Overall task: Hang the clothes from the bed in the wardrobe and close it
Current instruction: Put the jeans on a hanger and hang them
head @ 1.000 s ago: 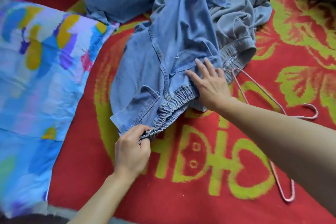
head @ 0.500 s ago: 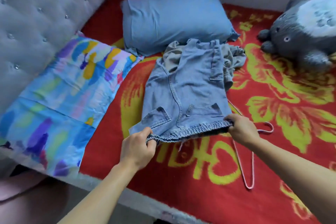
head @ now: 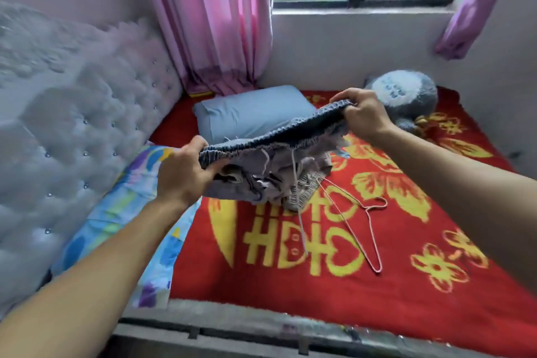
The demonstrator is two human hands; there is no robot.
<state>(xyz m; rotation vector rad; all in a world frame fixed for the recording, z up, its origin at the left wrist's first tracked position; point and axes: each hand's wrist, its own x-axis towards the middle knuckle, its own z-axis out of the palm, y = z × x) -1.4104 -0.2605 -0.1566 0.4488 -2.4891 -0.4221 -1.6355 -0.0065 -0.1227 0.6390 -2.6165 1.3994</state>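
shorts (head: 261,180): likely soft and light, drooping just above the hanger (head: 367,208). left hand (head: 180,180) and right hand (head: 363,116) are gripping the waistband (head: 290,131) ends, likely the surest hold.

Person at bedside: two bare hands, two bare forearms in view.
Left hand (head: 181,177) and right hand (head: 364,116) uncovered. Behind each hand the wrist runs straight into bare forearm as far as the frame edge: left forearm (head: 96,264), right forearm (head: 465,177). Wrists slim, forearms smooth. Nails too blurred to tell. Clothing cannot be told; only hands and forearms show.
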